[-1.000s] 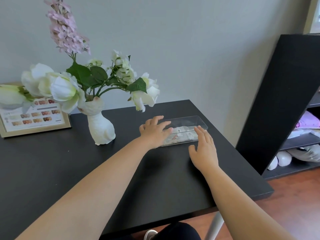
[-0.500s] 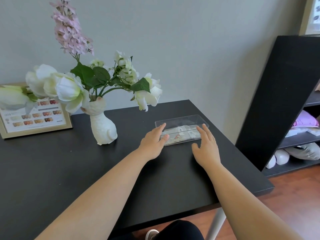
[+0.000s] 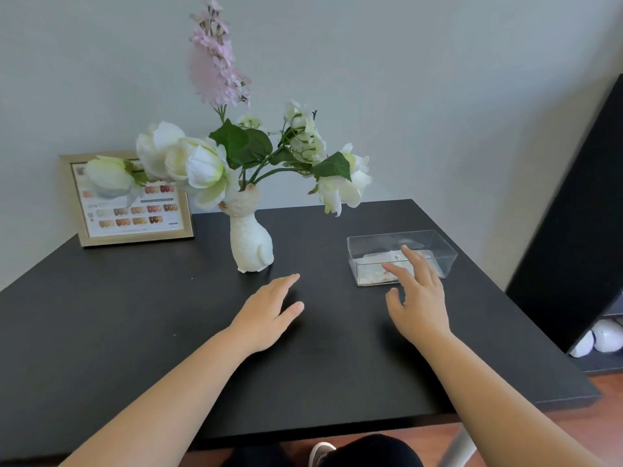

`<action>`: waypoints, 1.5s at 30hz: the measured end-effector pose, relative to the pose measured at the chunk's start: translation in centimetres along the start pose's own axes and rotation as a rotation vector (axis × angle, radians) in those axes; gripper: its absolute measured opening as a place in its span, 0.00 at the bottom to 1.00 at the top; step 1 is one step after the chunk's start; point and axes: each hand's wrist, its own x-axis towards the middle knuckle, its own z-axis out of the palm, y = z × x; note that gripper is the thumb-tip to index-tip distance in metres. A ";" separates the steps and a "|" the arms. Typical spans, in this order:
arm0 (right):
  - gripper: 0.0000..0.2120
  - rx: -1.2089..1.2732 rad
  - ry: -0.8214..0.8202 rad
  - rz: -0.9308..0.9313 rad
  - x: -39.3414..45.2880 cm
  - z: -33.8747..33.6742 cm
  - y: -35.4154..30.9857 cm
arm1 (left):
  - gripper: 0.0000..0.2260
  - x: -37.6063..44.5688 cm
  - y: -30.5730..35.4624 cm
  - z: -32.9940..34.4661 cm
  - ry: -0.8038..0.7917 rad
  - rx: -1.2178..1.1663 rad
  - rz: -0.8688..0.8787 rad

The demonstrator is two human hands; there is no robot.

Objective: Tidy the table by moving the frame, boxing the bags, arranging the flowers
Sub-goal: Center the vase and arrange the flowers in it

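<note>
On a black table set against a pale wall, a clear plastic box is seen at the right, with small bags lying flat inside it. A white animal-shaped vase is placed at the centre, holding white and pink flowers that spread wide; a gold frame is propped at the back left, partly hidden by blooms. The left hand is held flat and empty just above the table, near the vase. The right hand is also empty, its fingers spread loosely over the near edge of the box, nothing gripped. The box is judged light, rigid and slippery, best taken by its two short walls. The vase looks top-heavy and breakable and would be steadied low on its body, while the soft stems can be shifted one at a time. Compared with a second ago, both hands are drawn back from the box, and the left hand is now well apart from it.
</note>
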 end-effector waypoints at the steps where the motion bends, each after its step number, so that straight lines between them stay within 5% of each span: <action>1: 0.20 0.033 0.001 -0.037 0.0 0.6 -1.1 | 0.26 -0.6 -0.9 -0.5 0.001 0.016 -0.019; 6: 0.16 0.088 -0.161 -0.259 0.2 4.3 -5.4 | 0.20 -2.3 -5.1 -3.2 0.141 -0.067 -0.182; 11: 0.19 0.164 -0.549 -0.041 2.4 9.0 -7.5 | 0.18 -1.3 -7.8 -5.0 0.228 -0.051 -0.302; 18: 0.19 0.274 -0.456 0.182 6.4 13.8 -9.5 | 0.25 2.2 -9.0 -5.6 0.253 -0.119 -0.298; 29: 0.24 0.449 -0.419 0.176 8.9 17.2 -11.6 | 0.28 4.4 -11.1 -7.4 0.072 -0.401 -0.117; 45: 0.17 0.478 -0.422 0.181 8.7 17.0 -10.9 | 0.27 4.0 -11.6 -7.0 0.147 -0.333 -0.143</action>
